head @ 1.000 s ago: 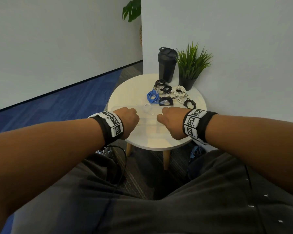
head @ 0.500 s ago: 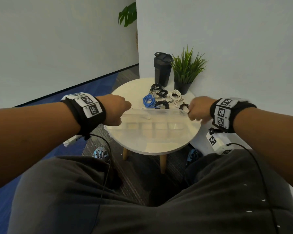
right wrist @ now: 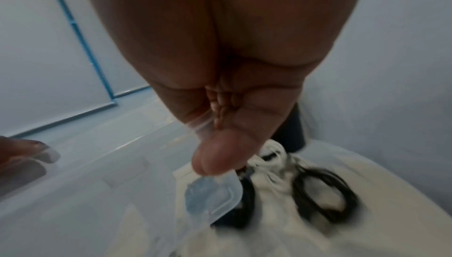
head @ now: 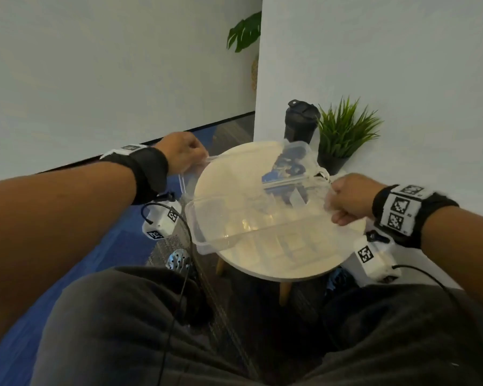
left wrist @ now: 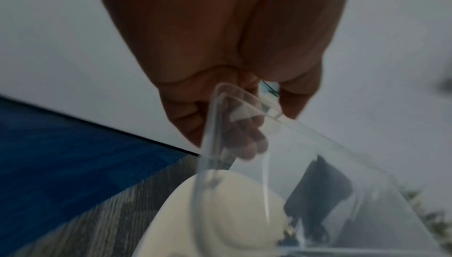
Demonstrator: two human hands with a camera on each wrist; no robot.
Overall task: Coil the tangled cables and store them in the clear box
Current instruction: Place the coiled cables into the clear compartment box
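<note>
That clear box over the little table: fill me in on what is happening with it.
A seated person holds the clear lid up in both hands, the left hand gripping its far-left corner and the right hand pinching its right edge. The clear box sits open beneath on the round table. The cables, black, white and blue, lie on the table beyond it, none stored. A black bottle and a potted plant stand behind.
</note>
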